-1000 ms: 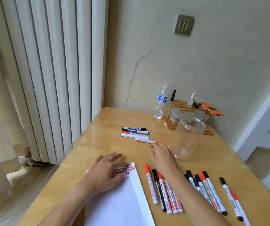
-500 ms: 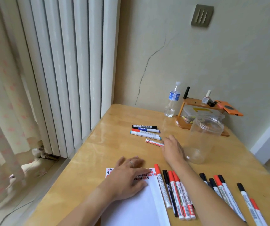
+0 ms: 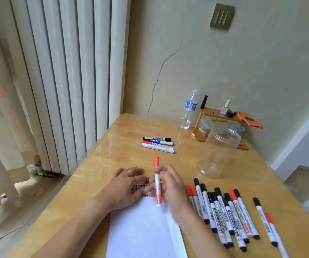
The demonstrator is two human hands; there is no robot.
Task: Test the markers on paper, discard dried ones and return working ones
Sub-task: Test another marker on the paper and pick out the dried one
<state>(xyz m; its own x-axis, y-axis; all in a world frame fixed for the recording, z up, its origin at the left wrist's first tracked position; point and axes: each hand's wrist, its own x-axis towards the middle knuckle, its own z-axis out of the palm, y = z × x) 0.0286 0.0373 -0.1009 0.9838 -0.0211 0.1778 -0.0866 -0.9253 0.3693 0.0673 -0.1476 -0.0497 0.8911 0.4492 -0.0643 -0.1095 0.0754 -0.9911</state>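
- Your right hand [image 3: 170,185] has its fingers curled round a red-capped marker [image 3: 157,183], holding it nearly upright above the top edge of the paper [image 3: 144,229], cap end pointing away from you.
- Your left hand [image 3: 125,185] lies flat on the paper with fingers straight and spread — it holds nothing, and a ring shows on one finger.
- Under the left fingertips runs a row of small red and black test marks [image 3: 138,187] along the paper's far edge.
- The paper sits on the wooden counter [image 3: 101,164] right in front of you.
- Just to the right of the paper lies a row of markers [image 3: 224,211] with red and black caps, side by side and partly overlapping; two more lie a little apart at the far right.
- Farther back on the counter, four markers [image 3: 158,144] lie in a tight cluster — well apart from the row.
- A clear plastic jar [image 3: 219,151] stands open near the right hand, behind the row.
- Behind the jar stand a water bottle [image 3: 189,110] and a small wooden shelf [image 3: 217,113] against the wall.
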